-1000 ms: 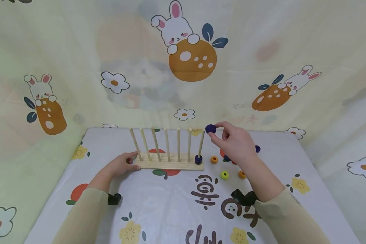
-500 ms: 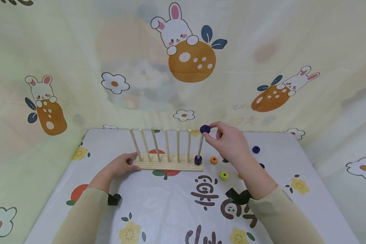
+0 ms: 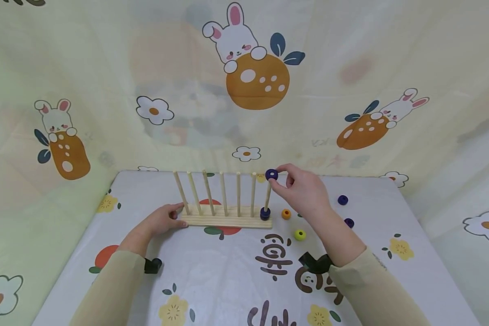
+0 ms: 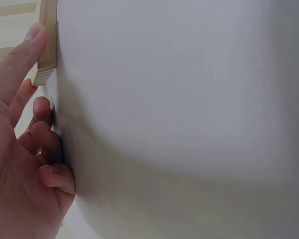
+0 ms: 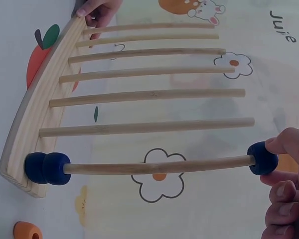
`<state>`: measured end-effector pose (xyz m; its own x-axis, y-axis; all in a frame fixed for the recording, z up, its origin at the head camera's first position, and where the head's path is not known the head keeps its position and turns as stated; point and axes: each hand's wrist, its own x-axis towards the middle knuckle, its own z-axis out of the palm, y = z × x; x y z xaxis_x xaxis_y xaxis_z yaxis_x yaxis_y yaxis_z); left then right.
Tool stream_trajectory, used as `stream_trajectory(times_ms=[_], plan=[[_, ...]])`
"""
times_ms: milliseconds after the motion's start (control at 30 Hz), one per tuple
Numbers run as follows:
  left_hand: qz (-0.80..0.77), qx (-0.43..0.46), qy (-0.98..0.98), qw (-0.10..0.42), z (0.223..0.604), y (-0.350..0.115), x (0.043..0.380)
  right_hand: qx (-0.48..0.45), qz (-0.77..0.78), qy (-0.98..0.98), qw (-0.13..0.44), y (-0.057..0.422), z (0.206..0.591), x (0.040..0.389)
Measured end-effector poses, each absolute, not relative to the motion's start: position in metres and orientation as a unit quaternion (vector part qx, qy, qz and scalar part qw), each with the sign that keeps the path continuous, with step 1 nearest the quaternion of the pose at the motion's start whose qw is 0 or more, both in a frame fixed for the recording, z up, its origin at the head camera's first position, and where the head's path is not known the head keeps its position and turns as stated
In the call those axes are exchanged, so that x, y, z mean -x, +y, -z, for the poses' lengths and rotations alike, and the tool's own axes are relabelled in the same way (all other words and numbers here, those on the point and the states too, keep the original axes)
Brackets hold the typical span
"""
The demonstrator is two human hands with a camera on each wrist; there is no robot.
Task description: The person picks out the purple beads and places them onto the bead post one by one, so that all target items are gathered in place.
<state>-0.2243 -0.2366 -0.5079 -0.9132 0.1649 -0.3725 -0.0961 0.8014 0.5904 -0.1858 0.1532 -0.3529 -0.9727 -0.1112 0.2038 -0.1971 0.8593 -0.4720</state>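
Between thumb and forefinger, my right hand (image 3: 307,192) pinches a dark blue bead (image 5: 263,158) at the very tip of the rightmost peg (image 5: 159,167). The bead's hole faces the head camera; whether the peg's end is inside it I cannot tell. Two more blue beads (image 5: 59,168) sit stacked at the bottom of that same peg. The wooden peg rack (image 3: 228,221) stands upright on its base, its other pegs bare. My left hand (image 3: 160,222) grips the base's left end, the thumb (image 4: 21,62) lying along the near side.
Right of the rack lie an orange bead (image 3: 286,214) and a yellow-green bead (image 3: 300,235). Farther right are two blue beads, a back one (image 3: 342,200) and a nearer one (image 3: 349,222). A printed cloth (image 3: 212,280) covers the table, and a patterned curtain (image 3: 179,149) rises behind.
My right hand has moved left with the blue bead, from beside the rightmost peg to its tip. The bead has turned so its hole shows. My left hand stays on the base.
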Motion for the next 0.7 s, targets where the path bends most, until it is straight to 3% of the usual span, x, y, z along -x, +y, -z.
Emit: stream_trajectory(times_ms=[533, 700], plan=[[-0.326, -0.017, 0.923, 0.204, 0.5064, -0.2364, 0.2226, -0.098, -0.256, -0.954, 0.122, 0.1554, 0.3574, 0.1859], [-0.322, -0.019, 0.924, 0.203, 0.5076, -0.237, 0.2231, -0.091, -0.262, -0.955, 0.106, 0.1572, 0.3558, 0.185]])
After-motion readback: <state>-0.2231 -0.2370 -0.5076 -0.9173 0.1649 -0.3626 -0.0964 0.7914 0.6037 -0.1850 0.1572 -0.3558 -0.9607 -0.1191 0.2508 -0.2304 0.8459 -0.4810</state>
